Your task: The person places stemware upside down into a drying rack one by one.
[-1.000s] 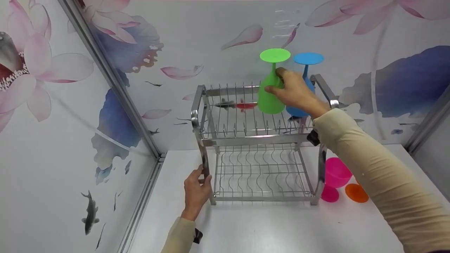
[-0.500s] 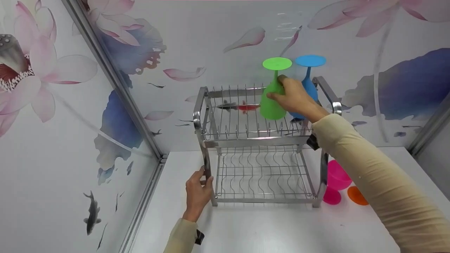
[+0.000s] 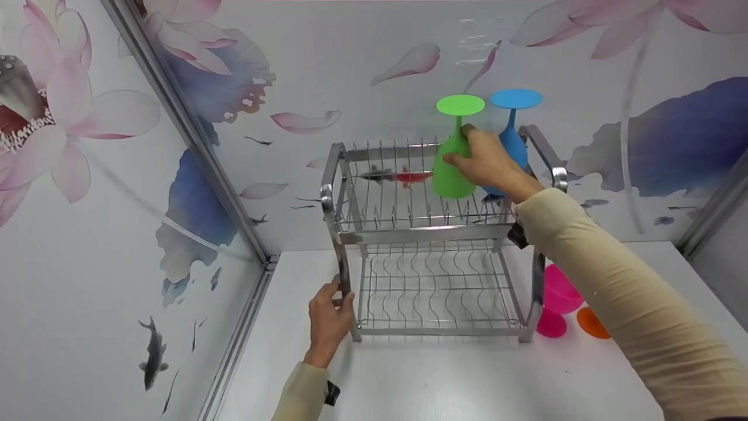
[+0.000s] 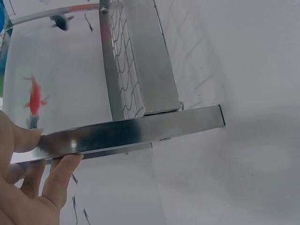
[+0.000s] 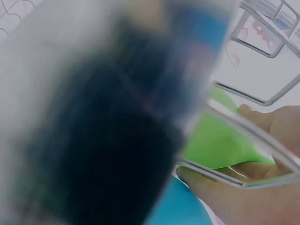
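Observation:
A green goblet [image 3: 454, 166] stands upside down on the upper tier of a metal dish rack [image 3: 432, 235], its round foot on top. My right hand [image 3: 494, 159] grips it around the bowl and stem. Just right of it is a blue goblet [image 3: 512, 146], also upside down and partly hidden behind that hand. Low on the rack's left side, my left hand [image 3: 328, 323] holds the upright leg. In the left wrist view, thumb and fingers [image 4: 63, 176] pinch the flat metal leg [image 4: 108, 138] from both sides. A dark blur covers much of the right wrist view.
On the white table [image 3: 432, 380], right of the rack, lie a pink goblet [image 3: 562, 290] and an orange round piece [image 3: 594, 323], partly hidden by the right sleeve. The rack's lower tier [image 3: 435, 286] has wavy wires. Flower-printed walls [image 3: 362, 52] enclose the back and left.
The green goblet has come down slightly with my right hand over the past second, and is still since half a second ago. My left hand keeps its hold on the rack leg.

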Motion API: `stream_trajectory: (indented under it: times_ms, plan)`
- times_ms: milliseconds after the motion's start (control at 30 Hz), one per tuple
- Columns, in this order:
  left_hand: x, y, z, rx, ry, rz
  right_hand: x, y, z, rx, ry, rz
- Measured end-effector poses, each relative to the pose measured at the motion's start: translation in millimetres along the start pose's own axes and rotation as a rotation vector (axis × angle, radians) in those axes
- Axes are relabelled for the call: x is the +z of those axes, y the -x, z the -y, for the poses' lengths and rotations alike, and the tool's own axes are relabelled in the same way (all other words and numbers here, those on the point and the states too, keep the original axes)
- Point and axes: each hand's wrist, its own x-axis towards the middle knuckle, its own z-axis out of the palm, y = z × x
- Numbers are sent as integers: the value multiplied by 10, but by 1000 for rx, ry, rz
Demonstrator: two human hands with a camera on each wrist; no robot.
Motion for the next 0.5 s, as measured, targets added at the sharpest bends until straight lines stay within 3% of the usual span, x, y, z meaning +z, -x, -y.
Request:
stream_trajectory:
  times_ms: [267,500]
  plan:
    - [3,0,5,18,-21,-9,-64,17,60,19,-23,-12]
    - [-11,1,8,18,-36,-4,-214,180,124,-11,24,-3]
